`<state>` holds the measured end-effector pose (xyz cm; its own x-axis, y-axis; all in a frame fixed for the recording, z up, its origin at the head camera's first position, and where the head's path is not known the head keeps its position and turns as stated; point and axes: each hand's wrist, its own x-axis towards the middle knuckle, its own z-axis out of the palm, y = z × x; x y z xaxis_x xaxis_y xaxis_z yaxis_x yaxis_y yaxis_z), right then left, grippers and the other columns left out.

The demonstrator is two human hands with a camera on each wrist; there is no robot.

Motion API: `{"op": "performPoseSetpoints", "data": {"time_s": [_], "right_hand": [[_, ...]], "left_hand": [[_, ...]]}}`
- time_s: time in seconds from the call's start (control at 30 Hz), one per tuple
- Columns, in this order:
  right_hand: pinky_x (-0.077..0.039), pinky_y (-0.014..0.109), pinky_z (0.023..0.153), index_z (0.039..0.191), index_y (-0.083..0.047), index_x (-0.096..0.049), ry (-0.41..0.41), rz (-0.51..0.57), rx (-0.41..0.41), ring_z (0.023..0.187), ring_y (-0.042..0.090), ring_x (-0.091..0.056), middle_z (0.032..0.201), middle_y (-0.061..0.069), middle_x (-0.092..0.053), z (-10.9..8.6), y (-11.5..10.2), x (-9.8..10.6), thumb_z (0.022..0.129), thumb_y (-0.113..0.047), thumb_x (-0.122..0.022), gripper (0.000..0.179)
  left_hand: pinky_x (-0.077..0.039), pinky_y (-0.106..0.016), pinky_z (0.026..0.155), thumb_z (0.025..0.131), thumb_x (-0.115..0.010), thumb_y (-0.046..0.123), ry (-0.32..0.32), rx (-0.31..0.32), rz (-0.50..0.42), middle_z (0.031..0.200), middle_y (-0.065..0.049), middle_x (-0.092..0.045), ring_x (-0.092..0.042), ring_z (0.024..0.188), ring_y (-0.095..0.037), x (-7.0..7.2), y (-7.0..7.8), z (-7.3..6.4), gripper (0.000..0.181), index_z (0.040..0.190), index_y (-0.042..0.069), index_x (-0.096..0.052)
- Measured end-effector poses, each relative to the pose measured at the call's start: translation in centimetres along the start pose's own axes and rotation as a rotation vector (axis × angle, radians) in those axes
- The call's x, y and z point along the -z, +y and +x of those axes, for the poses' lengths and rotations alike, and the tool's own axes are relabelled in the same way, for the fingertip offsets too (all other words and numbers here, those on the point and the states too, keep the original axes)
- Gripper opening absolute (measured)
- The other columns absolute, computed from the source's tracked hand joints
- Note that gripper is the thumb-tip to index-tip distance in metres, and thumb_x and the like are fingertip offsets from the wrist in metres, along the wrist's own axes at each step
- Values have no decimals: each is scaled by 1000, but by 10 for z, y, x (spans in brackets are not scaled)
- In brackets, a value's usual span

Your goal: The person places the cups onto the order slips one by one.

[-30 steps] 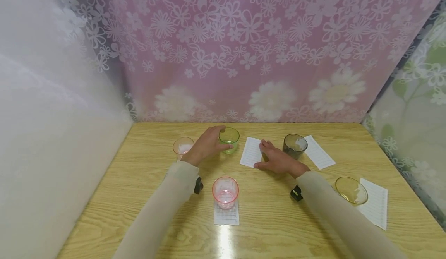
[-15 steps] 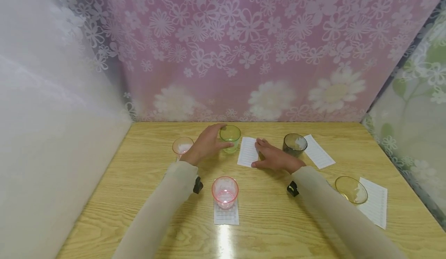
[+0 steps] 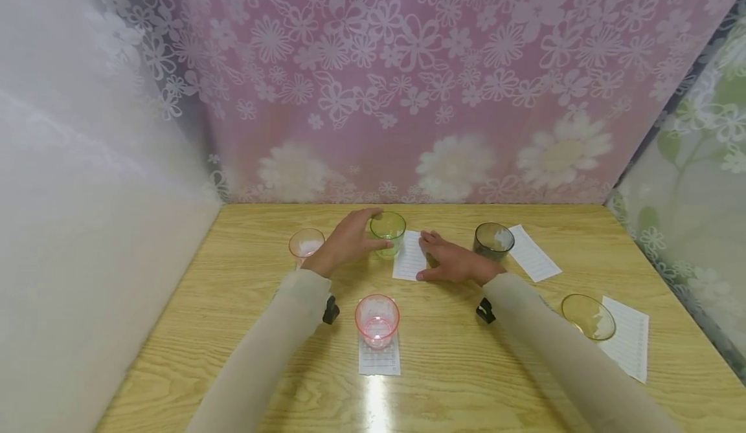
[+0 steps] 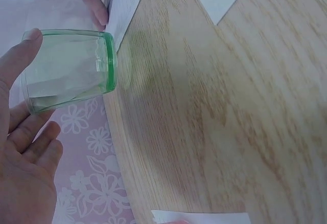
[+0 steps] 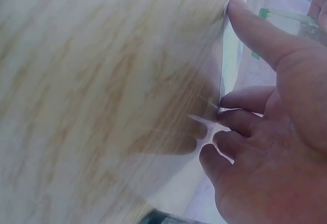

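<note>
My left hand [image 3: 348,237] holds a clear green cup [image 3: 388,227] between thumb and fingers. In the left wrist view the thumb lies at the rim of the cup, with the fingers at its far side and its base close to the tabletop. Just right of it, a slip of white printed paper [image 3: 410,258] lies on the table, its left edge overlapped by the cup in the head view. My right hand [image 3: 456,261] rests on the right side of this slip, thumb and fingers spread. The right wrist view shows the fingertips [image 5: 236,6] at the paper's edge.
A peach cup [image 3: 306,245] stands left, partly behind the left wrist. A pink cup [image 3: 377,320] sits on a paper slip in front. On the right are a dark grey cup [image 3: 493,242] beside a slip [image 3: 535,255] and a yellow cup [image 3: 587,316] beside another [image 3: 632,336].
The right hand has slid the paper slip leftward. The left hand's green cup has shifted slightly right, so cup and slip now overlap in the head view. The other cups have stayed put.
</note>
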<state>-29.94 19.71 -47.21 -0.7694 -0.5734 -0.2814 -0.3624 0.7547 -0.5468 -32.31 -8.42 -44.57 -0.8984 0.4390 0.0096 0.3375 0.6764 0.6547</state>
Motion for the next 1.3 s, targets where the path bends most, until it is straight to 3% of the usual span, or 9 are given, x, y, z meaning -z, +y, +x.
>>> {"op": "performPoseSetpoints", "data": {"time_s": [0.73,1.13,1.3], "right_hand": [[-12,69,134,173,3,-16,-34,8,41,167,51,6,181,27,0,12,-9,1,106,-38,-74,97],[-10,67,135,172,1,-23,-28,22,35,168,49,5,180,26,-10,14,-10,-1,105,-38,-76,94],[-13,70,134,175,-5,-18,-20,43,38,168,49,6,182,24,-4,12,-10,-2,105,-36,-76,96]], "left_hand": [[-39,-55,129,96,-84,49,-48,-36,14,170,-5,-49,-43,160,-31,-8,5,3,86,166,15,-47],[-38,-56,129,96,-85,49,-75,-55,-14,170,-3,-49,-41,161,-31,-12,6,1,87,167,17,-46],[-39,-56,129,97,-84,47,-95,-68,-19,171,-4,-48,-41,160,-31,-14,4,2,87,167,16,-45]]}}
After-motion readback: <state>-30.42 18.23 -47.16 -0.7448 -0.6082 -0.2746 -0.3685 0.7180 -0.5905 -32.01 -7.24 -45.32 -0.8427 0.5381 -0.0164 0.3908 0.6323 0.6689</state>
